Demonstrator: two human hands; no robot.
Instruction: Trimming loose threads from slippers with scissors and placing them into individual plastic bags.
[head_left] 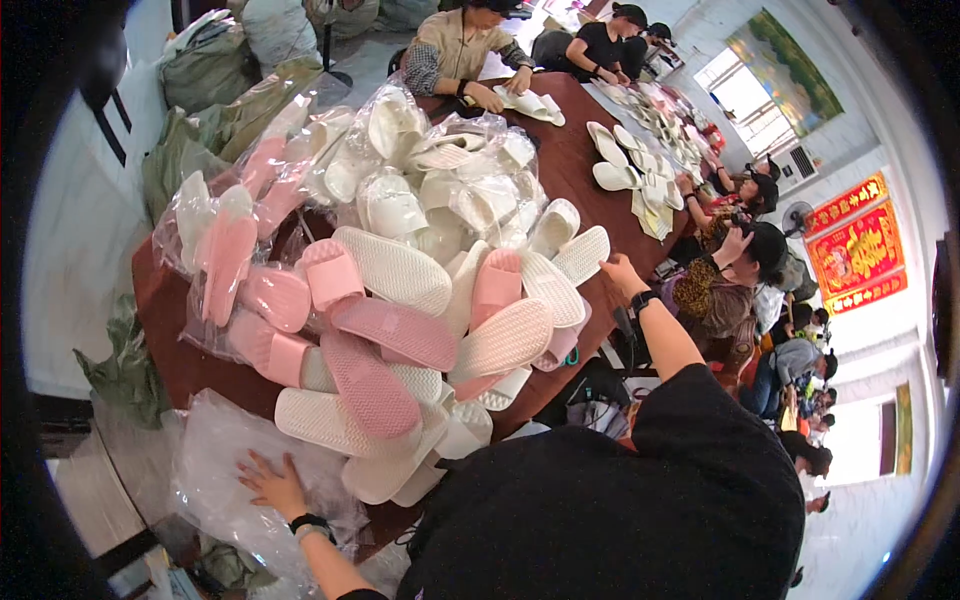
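Note:
My left hand (275, 487) lies with its fingers spread on a stack of clear plastic bags (215, 450) at the table's near left. To the right, my right hand (625, 278) reaches over the table and closes its fingers at the edge of a white slipper (583, 256); its fingertips are partly hidden. Between my hands spreads a pile of loose slippers, among them a mauve slipper (370, 385), a pink slipper (497, 285) and a cream slipper (395, 270). Their textured soles mostly face up or sideways.
Behind the loose pile, white slippers in clear bags (400, 205) and bagged pink slippers (228, 250) heap up on the brown table (590, 110). Across it, a person (465, 55) handles white slippers. Large sacks (210, 75) stand at the far left. Several people sit along the right.

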